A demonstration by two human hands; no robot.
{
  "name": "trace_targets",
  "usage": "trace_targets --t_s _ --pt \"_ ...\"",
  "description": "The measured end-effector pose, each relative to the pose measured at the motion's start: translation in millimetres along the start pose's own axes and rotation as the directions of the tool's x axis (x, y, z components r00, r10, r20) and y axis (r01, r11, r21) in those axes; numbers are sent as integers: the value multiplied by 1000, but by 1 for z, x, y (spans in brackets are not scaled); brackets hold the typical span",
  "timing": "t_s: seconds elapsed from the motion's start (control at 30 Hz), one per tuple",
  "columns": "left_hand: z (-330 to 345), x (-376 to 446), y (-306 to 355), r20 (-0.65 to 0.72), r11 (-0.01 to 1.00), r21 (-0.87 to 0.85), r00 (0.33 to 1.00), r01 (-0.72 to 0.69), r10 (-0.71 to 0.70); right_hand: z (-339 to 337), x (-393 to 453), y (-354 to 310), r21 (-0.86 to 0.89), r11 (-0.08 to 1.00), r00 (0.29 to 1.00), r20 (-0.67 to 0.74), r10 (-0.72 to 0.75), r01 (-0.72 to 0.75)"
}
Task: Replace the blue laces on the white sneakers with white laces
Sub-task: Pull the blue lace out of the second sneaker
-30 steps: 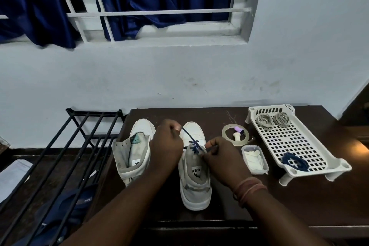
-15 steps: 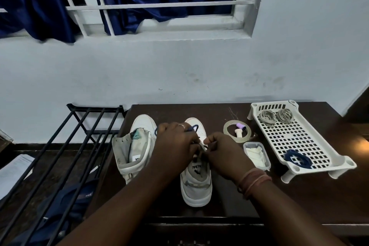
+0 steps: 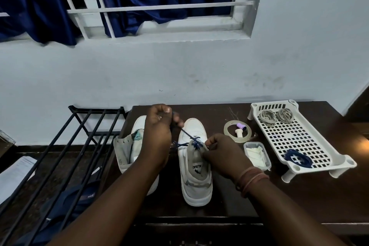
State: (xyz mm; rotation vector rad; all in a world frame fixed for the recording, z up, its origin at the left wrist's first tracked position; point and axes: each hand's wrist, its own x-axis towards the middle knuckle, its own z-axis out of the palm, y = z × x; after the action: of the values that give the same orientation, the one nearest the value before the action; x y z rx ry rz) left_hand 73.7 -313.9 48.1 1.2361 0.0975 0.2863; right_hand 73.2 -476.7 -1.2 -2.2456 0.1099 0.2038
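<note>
Two white leather sneakers on a dark wooden table (image 3: 229,195).

Left hand (image 3: 157,136) pinches a taut dark blue lace (image 3: 187,135) threaded through the right sneaker (image 3: 196,166); right hand (image 3: 221,154) pinches its eyelet edge. The left sneaker (image 3: 127,150) is unlaced.

- The letters "ALBAI" are printed in dark type on a white label on the tongue of the right-hand sneaker (image 3: 196,158); they are seen upside down, and the end of the word is cut off by the edge of the tongue, so the full brand cannot be made out.
- A small dark mark is printed beside these letters on the same label; its form cannot be told.
- A small white tag with tiny print is seen on the dark blue fabric (image 3: 75,201) left of the sneaker, under the rack; the print is too small to be read.
</note>
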Motion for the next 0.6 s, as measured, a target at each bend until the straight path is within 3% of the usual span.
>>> trace_targets --t_s 0.07,0.13,0.17,0.2,0.23,0.27,0.33,0.37,0.47,0.6 --pt "-4 3 -1 11 993 111 1000 -25 24 1 -1 -1 0 1000 1000 -5 -1 1" --pt "-9 7 -6 139 893 424 985 -150 99 1 -1 0 0 1000 1000 -17 -9 9" --pt "-12 9 -11 269 749 601 953 -278 139 1 -1 0 0 1000 1000 -24 -13 13" --pt "-16 11 -16 415 529 735 898 -424 145 1 -2 0 1 1000 999 -33 -19 19" --pt "-18 11 -20 541 302 779 832 -550 121 1 -2 0 2 1000 999 -43 -26 26" --pt "-20 11 -23 634 137 757 769 -638 78 2 -2 0 2 999 998 -53 -31 32" --pt "-22 9 -28 709 -62 705 704 -707 37 2 -2 0 6 1000 998 -55 -26 26" --pt "-22 9 -29 702 -118 711 710 -693 62 2 -2 0 3 1000 999 -50 -21 21" --pt "-22 13 -25 622 -135 783 758 -607 197 0 -2 -1 -12 1000 999 -42 -12 12" --pt "-24 14 -10 458 118 865 863 -488 214 -1 -2 -2 -6 1000 1000 -28 -11 11"
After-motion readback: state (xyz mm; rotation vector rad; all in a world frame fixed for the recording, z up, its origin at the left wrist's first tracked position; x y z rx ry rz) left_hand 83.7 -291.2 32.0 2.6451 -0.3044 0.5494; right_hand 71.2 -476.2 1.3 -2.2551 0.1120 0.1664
